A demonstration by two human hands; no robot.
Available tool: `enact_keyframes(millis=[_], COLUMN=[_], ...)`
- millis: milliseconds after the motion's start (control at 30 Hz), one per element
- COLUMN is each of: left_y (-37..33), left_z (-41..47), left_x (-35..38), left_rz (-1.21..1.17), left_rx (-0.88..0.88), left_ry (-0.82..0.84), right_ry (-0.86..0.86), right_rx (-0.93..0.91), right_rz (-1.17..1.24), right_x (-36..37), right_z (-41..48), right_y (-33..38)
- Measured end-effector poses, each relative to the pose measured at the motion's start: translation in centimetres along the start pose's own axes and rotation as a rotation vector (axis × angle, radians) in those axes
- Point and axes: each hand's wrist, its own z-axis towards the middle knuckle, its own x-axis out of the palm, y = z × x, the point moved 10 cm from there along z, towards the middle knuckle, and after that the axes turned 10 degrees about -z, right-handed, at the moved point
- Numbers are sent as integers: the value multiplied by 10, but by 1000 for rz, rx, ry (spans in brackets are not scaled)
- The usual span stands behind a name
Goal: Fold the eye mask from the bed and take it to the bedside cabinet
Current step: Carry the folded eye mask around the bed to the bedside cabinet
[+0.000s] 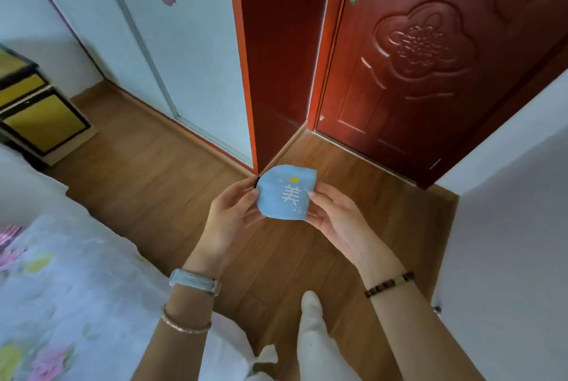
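Note:
The eye mask (284, 193) is light blue with white characters and a small yellow crown, folded in half into a rounded pad. I hold it up in front of me over the wooden floor. My left hand (235, 214) pinches its left edge, where a bit of black strap shows. My right hand (333, 214) grips its right edge, thumb on the front. The bedside cabinet (40, 122), yellow panels in dark frames, stands far left against the wall. The bed (61, 273), with a white floral cover, fills the lower left.
A dark red door (415, 67) is straight ahead on the right, with a red door frame (276, 58) at its left. A pale sliding wardrobe (147, 42) runs along the back left. A white wall (507, 211) closes the right. My white-clad leg (313, 334) shows below.

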Motion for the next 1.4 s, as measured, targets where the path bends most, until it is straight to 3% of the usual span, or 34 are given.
enact_keyframes(millis=[267, 533, 1400], left_y=[-30, -72, -268], left_z=[52, 55, 217], left_x=[-40, -111, -377], left_rz=[-88, -97, -169], left_rx=[104, 197, 275], left_ry=[-308, -562, -755], right_ry=[260, 512, 673], right_rx=[60, 174, 256], right_rz=[-95, -202, -401], right_x=[51, 150, 485], right_z=[112, 184, 421], right_y=[45, 31, 33])
